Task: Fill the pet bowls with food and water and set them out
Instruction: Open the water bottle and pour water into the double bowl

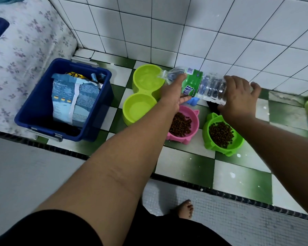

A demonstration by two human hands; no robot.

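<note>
Both hands on the water bottle (199,84), tipped almost flat, neck pointing left over the far well of the lime double bowl (142,94); left hand (172,95) grasps it near the label, right hand (238,96) wraps the base; water sits in both wells; just right, the pink bowl (183,124) and green bowl (222,134) hold kibble; the blue bin (43,107) with its food bag (73,98) stands left.

The bottle's (196,84) green label shows only partial letters, "...TE" over small "WATER"; the bag's (73,98) print is unreadable.
</note>
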